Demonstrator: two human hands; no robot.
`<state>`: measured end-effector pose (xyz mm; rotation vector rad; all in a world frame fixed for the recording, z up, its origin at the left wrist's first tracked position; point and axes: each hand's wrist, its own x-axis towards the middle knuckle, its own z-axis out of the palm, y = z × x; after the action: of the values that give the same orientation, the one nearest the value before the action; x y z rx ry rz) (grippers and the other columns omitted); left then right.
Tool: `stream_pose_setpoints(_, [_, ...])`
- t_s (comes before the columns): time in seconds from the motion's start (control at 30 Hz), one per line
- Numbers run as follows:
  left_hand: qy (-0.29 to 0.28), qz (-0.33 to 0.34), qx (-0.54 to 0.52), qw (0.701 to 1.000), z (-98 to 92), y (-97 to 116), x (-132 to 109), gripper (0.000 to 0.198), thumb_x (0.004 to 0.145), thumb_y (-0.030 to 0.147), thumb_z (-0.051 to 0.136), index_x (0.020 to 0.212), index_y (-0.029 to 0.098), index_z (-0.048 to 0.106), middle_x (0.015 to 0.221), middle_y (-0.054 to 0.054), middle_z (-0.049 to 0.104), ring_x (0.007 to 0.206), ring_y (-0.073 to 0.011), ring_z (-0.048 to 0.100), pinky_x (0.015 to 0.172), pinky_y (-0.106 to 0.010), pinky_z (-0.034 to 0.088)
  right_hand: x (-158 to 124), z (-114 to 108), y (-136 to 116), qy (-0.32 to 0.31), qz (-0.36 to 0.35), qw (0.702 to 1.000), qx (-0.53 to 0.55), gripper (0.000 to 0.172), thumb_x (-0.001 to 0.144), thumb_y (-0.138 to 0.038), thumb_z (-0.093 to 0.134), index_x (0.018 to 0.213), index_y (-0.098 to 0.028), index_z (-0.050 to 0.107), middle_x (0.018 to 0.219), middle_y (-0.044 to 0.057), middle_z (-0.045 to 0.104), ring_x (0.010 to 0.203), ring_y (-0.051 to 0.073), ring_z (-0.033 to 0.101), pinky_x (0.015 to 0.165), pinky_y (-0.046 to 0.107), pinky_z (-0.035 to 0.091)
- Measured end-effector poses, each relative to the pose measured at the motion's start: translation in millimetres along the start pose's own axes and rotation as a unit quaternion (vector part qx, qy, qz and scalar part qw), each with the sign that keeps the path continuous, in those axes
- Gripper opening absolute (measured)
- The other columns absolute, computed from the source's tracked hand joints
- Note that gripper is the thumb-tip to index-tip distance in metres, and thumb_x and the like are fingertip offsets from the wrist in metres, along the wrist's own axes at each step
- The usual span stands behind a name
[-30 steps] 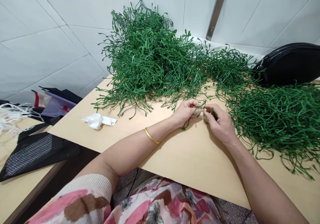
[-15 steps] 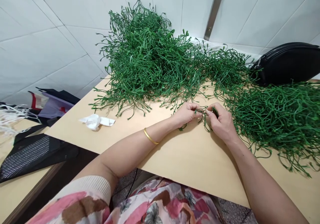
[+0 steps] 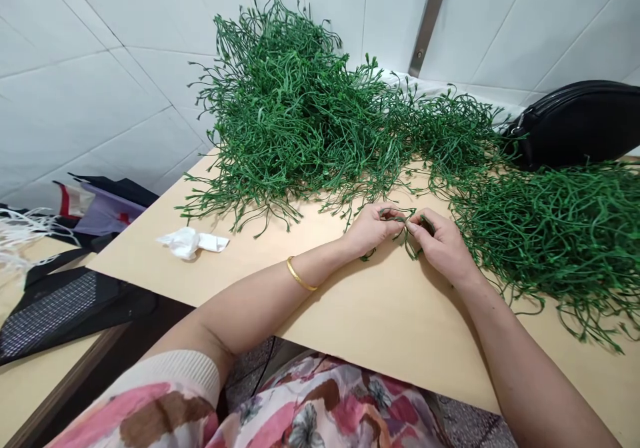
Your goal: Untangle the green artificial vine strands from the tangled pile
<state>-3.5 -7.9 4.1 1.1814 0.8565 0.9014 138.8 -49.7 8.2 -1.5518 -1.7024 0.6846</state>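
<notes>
"Stems (image 3: 413, 249), thin green ones, held between both hands a bit right of centre in the frame."

"Which hand's got what?"

"Both are gripping. Left hand (image 3: 373, 230) pinches strands with thumb and fingers, with a little more green dangling below it. Right hand (image 3: 446, 243) has thumb pressed to index finger on the stems too, plus a dark green bit tucked in the curl of its fingers. Fingertips nearly meet; touching or not, can't tell."

"How many stems?"

"Can't say, too small and tangled."

"And around them?"

"Big green pile (image 3: 295, 108) at upper centre, up near the tiled wall (image 3: 150, 8). Second heap (image 3: 555, 225) over at the right, just below a black bag (image 3: 585, 125) in the upper right. Both heaps sit on a tan table (image 3: 360, 321). Crumpled tissue (image 3: 183, 243) lies left of centre, and there's a gold bangle (image 3: 300, 276) on the left arm."

"Far left?"

"White strings (image 3: 35, 231), with something black and meshy (image 3: 55, 315) below, lower left."
</notes>
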Motion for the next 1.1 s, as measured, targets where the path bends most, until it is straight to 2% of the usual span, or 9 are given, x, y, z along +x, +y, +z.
stream_pose_setpoints(0.1, [-0.04,-0.007,0.017,0.999,-1.0,2.3,-0.7,0.01,0.061,0.016,0.061,0.071,0.013,0.06,0.054,0.005,0.05,0.045,-0.0023,0.034,0.047,-0.019,0.026,-0.1,0.4,-0.7,0.017,0.007,0.999,0.039,0.016,0.08,-0.031,0.05,0.071,-0.018,0.05,0.055,-0.004,0.043,0.052,0.009,0.038,0.051,0.023,0.031])
stream_pose_setpoints(0.2, [-0.071,-0.004,0.036,0.997,-0.9,4.6,-2.6,0.01,0.066,0.02,0.058,0.071,0.012,0.061,0.048,0.007,0.042,0.044,-0.0032,0.031,0.047,-0.019,0.025,0.5,0.8,-1.1,0.007,0.028,0.993,0.11,0.019,0.079,-0.036,0.053,0.072,-0.018,0.051,0.054,-0.004,0.043,0.049,0.009,0.038,0.047,0.023,0.03])
stream_pose_setpoints(0.37, [-0.04,0.033,0.06,0.997,1.3,2.6,-4.8,0.01,0.064,0.022,0.056,0.063,0.012,0.055,0.053,0.006,0.044,0.05,-0.004,0.033,0.05,-0.02,0.025,1.6,3.5,0.8,-0.005,0.07,0.979,0.191,0.027,0.076,-0.042,0.057,0.069,-0.017,0.05,0.054,-0.005,0.041,0.048,0.007,0.035,0.045,0.022,0.027])
stream_pose_setpoints(0.53, [-0.044,0.051,0.089,0.994,1.4,0.2,-5.0,0.013,0.064,0.023,0.053,0.056,0.014,0.047,0.053,0.006,0.038,0.051,-0.0042,0.029,0.05,-0.021,0.023,1.6,4.6,2.8,-0.006,0.07,0.978,0.197,0.025,0.074,-0.039,0.06,0.07,-0.018,0.047,0.054,-0.006,0.037,0.049,0.006,0.031,0.045,0.021,0.024])
stream_pose_setpoints(0.67, [-0.056,0.026,0.116,0.991,0.5,1.2,-4.0,0.015,0.064,0.027,0.053,0.058,0.013,0.052,0.051,0.006,0.038,0.05,-0.0049,0.029,0.049,-0.021,0.022,1.6,1.8,1.9,-0.035,0.078,0.973,0.212,0.026,0.076,-0.039,0.058,0.069,-0.019,0.044,0.051,-0.007,0.034,0.046,0.006,0.028,0.044,0.022,0.021])
stream_pose_setpoints(0.77, [-0.064,0.011,0.115,0.991,1.3,1.3,-3.2,0.014,0.064,0.026,0.052,0.061,0.013,0.055,0.052,0.005,0.041,0.049,-0.0046,0.029,0.049,-0.021,0.023,1.8,0.0,1.4,-0.057,0.082,0.977,0.189,0.026,0.078,-0.041,0.055,0.069,-0.019,0.044,0.052,-0.007,0.037,0.046,0.006,0.029,0.044,0.022,0.021])
stream_pose_setpoints(0.97, [-0.069,0.04,0.098,0.992,2.8,-0.9,-2.8,0.009,0.063,0.02,0.05,0.057,0.013,0.05,0.052,0.005,0.04,0.051,-0.004,0.031,0.051,-0.02,0.024,1.4,-2.4,-1.8,-0.035,0.068,0.992,0.095,0.032,0.079,-0.047,0.054,0.068,-0.019,0.044,0.054,-0.006,0.038,0.052,0.008,0.032,0.048,0.022,0.025])
stream_pose_setpoints(1.1, [-0.09,0.023,0.09,0.992,1.1,2.7,-3.5,0.009,0.063,0.02,0.054,0.062,0.012,0.055,0.054,0.005,0.045,0.051,-0.0041,0.034,0.051,-0.02,0.025,2.2,-2.6,0.0,-0.035,0.07,0.991,0.108,0.033,0.078,-0.044,0.055,0.063,-0.019,0.039,0.052,-0.007,0.032,0.049,0.007,0.026,0.046,0.023,0.021])
